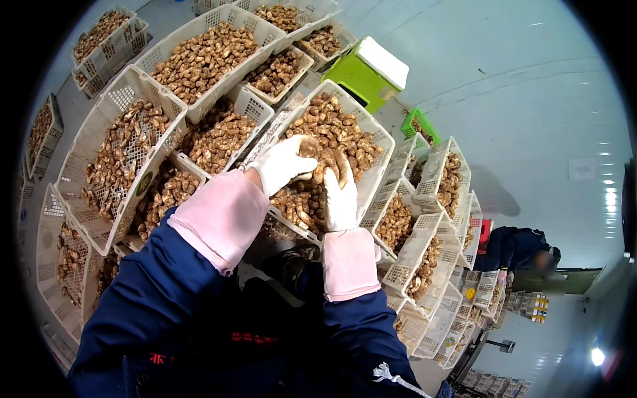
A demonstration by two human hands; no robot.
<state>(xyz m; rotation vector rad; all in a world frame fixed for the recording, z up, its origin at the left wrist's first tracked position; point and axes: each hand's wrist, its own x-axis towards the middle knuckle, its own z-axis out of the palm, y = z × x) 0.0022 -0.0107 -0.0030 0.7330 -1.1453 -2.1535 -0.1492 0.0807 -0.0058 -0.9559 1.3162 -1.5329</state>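
Observation:
Brown mushrooms (325, 123) fill a white perforated plastic crate (366, 118) in front of me. Both my hands wear white gloves with brown-stained fingertips and are in the crate, close together over the pile. My left hand (288, 162) reaches in from the left, its fingers and thumb curled onto mushrooms. Beside it, my right hand (340, 196) points away from me, its fingers and thumb bent around mushrooms between the two hands. The fingers partly hide what they grip. Pink cuffs cover my wrists below navy sleeves.
More mushroom crates stand stacked on the left (93, 166), at the back (259, 26) and along the right (431, 225). A green box with a white lid (371, 69) stands behind my crate. At far right, a person in dark clothing (514, 249) bends over crates near the wall (564, 132).

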